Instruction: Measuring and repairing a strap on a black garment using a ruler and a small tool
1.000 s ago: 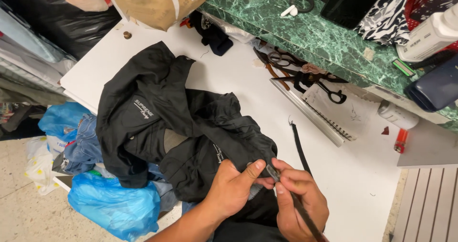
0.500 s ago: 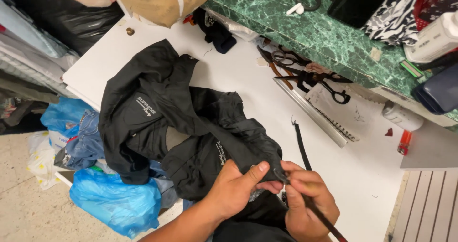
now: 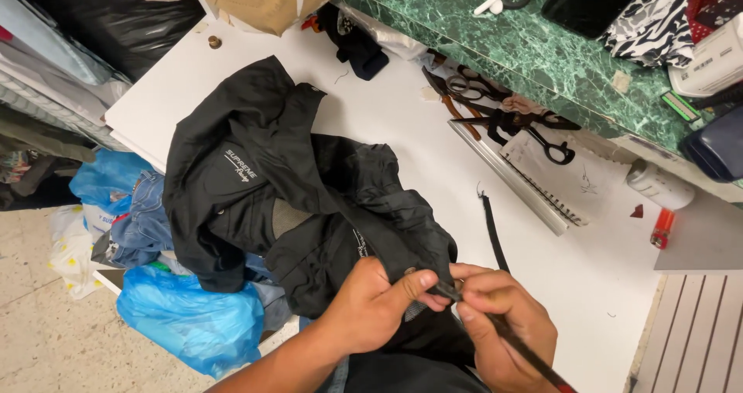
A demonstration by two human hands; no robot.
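A black jacket (image 3: 255, 184) lies crumpled on the white table (image 3: 402, 122), its near part drawn toward me. My left hand (image 3: 371, 304) pinches a fold of the jacket's fabric at its near edge. My right hand (image 3: 503, 327) grips a thin dark tool (image 3: 518, 346) like a pen, its tip pressed into the fabric right beside my left thumb. A narrow black strip (image 3: 493, 230) lies on the table just beyond my right hand.
Several scissors (image 3: 503, 114), a metal ruler (image 3: 507, 180) and a spiral notebook (image 3: 565, 176) lie at the table's back right, under a green marble counter (image 3: 503, 37). Blue plastic bags (image 3: 186, 323) and denim sit on the floor at left. A white bottle (image 3: 658, 184) lies at right.
Both hands and the jacket have stayed in much the same grip; the view has shifted slightly, and my hands sit a little lower and more to the right.
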